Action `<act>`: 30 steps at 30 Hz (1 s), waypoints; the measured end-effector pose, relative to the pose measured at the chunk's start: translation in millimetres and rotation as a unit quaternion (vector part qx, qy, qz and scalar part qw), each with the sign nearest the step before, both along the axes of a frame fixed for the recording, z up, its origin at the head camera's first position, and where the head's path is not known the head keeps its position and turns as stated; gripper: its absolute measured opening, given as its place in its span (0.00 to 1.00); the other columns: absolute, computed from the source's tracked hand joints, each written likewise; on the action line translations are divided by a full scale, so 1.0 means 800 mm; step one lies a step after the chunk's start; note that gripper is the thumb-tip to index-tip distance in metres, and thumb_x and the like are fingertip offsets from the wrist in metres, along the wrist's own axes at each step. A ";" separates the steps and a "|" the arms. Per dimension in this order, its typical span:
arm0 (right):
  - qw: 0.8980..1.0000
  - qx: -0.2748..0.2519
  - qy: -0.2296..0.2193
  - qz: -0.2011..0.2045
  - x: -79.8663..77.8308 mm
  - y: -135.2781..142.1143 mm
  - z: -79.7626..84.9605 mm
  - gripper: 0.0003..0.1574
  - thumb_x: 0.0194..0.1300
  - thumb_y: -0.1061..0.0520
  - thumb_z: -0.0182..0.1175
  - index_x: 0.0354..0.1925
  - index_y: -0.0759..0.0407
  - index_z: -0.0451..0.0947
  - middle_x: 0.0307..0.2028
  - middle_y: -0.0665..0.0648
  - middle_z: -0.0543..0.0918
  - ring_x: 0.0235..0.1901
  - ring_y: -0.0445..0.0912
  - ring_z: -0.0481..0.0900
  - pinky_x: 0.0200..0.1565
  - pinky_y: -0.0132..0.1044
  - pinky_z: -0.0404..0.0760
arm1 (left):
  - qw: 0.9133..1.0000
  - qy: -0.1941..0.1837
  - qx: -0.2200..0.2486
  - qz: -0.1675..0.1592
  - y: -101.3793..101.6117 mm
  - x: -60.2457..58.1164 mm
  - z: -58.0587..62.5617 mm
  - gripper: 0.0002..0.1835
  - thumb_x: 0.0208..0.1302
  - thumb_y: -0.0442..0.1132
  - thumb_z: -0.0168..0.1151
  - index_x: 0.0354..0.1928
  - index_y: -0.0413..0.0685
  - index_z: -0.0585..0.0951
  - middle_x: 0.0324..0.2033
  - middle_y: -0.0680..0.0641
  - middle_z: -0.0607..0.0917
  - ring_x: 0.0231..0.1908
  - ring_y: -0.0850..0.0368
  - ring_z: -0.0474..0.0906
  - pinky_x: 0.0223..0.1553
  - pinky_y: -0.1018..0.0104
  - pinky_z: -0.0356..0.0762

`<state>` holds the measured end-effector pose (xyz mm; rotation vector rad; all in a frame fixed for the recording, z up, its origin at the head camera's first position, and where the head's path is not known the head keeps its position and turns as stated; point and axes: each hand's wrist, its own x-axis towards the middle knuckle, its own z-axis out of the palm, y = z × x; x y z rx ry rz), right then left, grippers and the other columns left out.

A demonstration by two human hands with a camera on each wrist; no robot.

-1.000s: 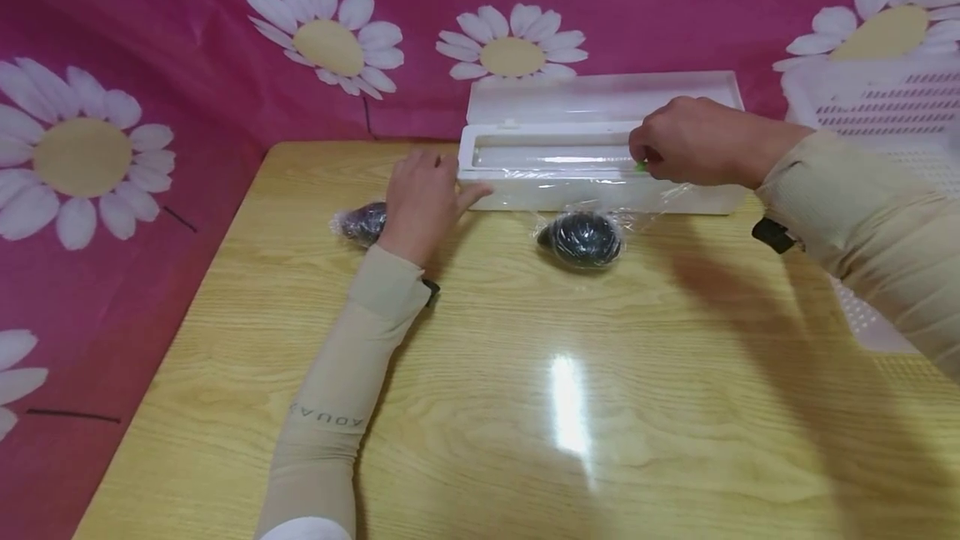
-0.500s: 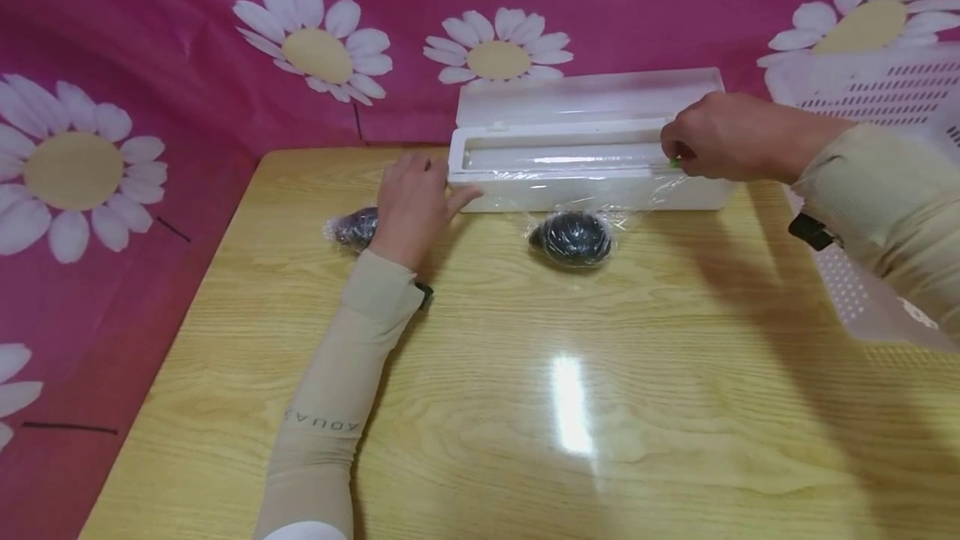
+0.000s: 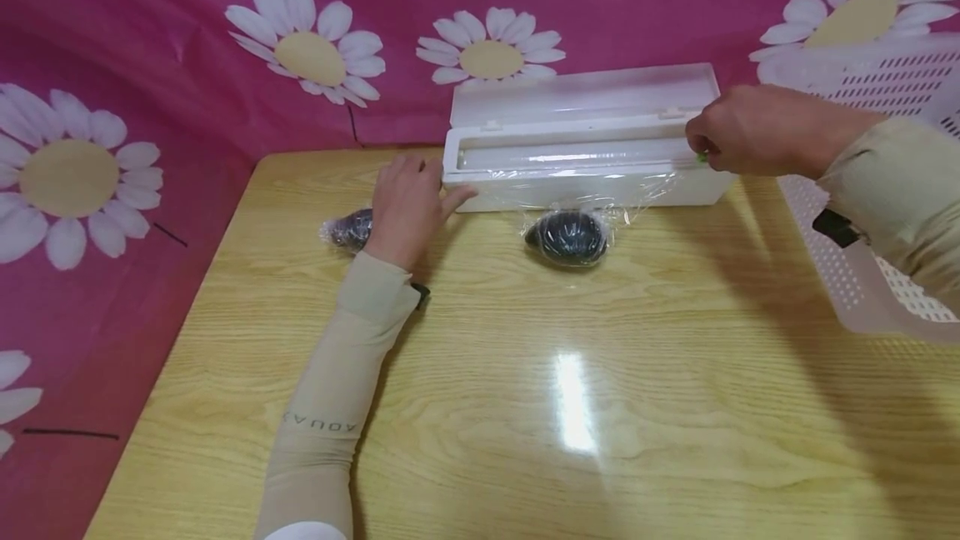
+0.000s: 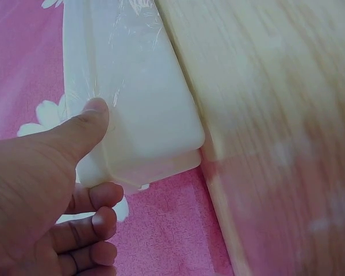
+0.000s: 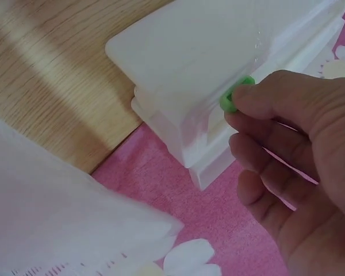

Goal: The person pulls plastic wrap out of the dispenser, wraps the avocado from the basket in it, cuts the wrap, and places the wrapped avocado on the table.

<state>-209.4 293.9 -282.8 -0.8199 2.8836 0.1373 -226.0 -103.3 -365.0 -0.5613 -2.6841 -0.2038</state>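
A long white cling film box [image 3: 577, 188] lies at the table's back, its lid raised and a film roll [image 3: 555, 158] inside. My left hand [image 3: 408, 205] holds its left end; in the left wrist view the thumb [image 4: 87, 123] presses the front edge and the fingers curl at the end. Near the box's right end my right hand [image 3: 772, 130] pinches a small green slide cutter [image 5: 237, 95] between thumb and forefinger. Film runs from the box over a dark, avocado-like fruit [image 3: 572, 238] in front of it. Another wrapped dark fruit [image 3: 352, 231] is partly hidden behind my left hand.
A white perforated plastic basket [image 3: 847, 307] stands at the right, partly behind my right forearm. A pink flowered cloth [image 3: 600, 7] hangs behind the wooden table [image 3: 480, 390]. The raised lid [image 3: 585, 94] leans back towards that cloth.
My right hand has slid the green cutter rightwards along the box, from past its middle to near its right end. My left hand stays at the left end. The head view has shifted slightly.
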 end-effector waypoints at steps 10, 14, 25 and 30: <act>0.999 0.027 -0.015 -0.028 0.002 0.002 0.003 0.02 0.60 0.68 0.66 0.35 0.66 0.83 0.29 0.62 0.86 0.29 0.52 0.81 0.35 0.51 0.84 | 1.000 0.010 0.008 -0.005 0.001 -0.002 -0.004 0.30 0.66 0.64 0.64 0.29 0.40 0.79 0.27 0.42 0.79 0.32 0.44 0.73 0.37 0.53 0.69; 0.998 0.036 -0.023 -0.040 0.003 0.008 0.003 0.02 0.61 0.68 0.65 0.35 0.65 0.83 0.29 0.61 0.85 0.27 0.50 0.78 0.33 0.49 0.82 | 1.000 0.017 0.006 -0.007 0.000 -0.002 -0.004 0.31 0.66 0.65 0.64 0.29 0.40 0.79 0.26 0.42 0.79 0.32 0.44 0.74 0.36 0.53 0.70; 0.999 0.021 -0.015 -0.036 0.017 -0.008 0.012 0.12 0.64 0.61 0.65 0.44 0.67 0.83 0.38 0.67 0.88 0.34 0.58 0.86 0.38 0.59 0.84 | 0.999 0.004 -0.040 0.027 0.000 0.003 0.000 0.33 0.67 0.69 0.60 0.30 0.41 0.81 0.29 0.42 0.83 0.36 0.43 0.78 0.42 0.51 0.75; 0.995 -0.072 0.049 -0.037 0.053 -0.044 0.003 0.08 0.66 0.56 0.66 0.39 0.61 0.85 0.31 0.59 0.88 0.28 0.52 0.85 0.33 0.54 0.84 | 0.998 0.002 -0.041 0.052 0.010 0.007 0.004 0.35 0.66 0.70 0.61 0.24 0.43 0.78 0.24 0.45 0.79 0.33 0.45 0.75 0.41 0.53 0.73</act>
